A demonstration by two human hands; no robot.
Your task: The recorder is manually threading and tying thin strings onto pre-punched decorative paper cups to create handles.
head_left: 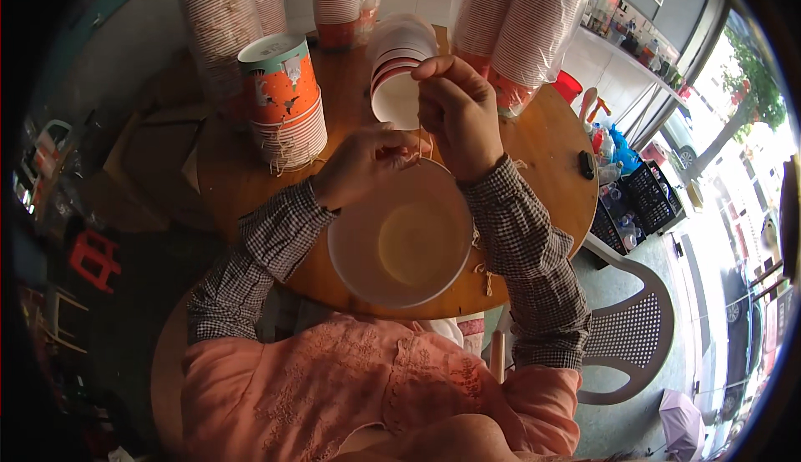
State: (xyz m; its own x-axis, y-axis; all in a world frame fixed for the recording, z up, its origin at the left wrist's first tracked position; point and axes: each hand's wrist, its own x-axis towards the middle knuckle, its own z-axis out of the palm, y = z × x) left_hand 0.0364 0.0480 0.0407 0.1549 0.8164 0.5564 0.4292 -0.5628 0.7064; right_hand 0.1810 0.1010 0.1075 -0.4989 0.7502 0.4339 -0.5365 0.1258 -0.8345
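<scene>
A large pale paper bucket (350, 253) stands mouth up at the table's near edge, its round base showing inside. Over its far rim, my left hand (355, 163) has its fingertips pinched together. My right hand (463, 116) is raised higher, thumb and forefinger closed in a pinch. A thin string (420, 131) runs between the two hands; its ends are hidden by the fingers. Behind them, white-lined paper buckets (395, 102) lie nested on their side, mouths toward me. At the left, a stack of orange printed buckets (284, 87) stands upside down, strings hanging from the rims.
Tall plastic-wrapped bucket stacks (534, 32) line the far side of the round wooden table (542, 187). Short loose strings (484, 274) and a small black object (586, 164) lie at the right. A plastic chair (630, 328) stands beyond the right edge; a red stool (94, 260) stands left.
</scene>
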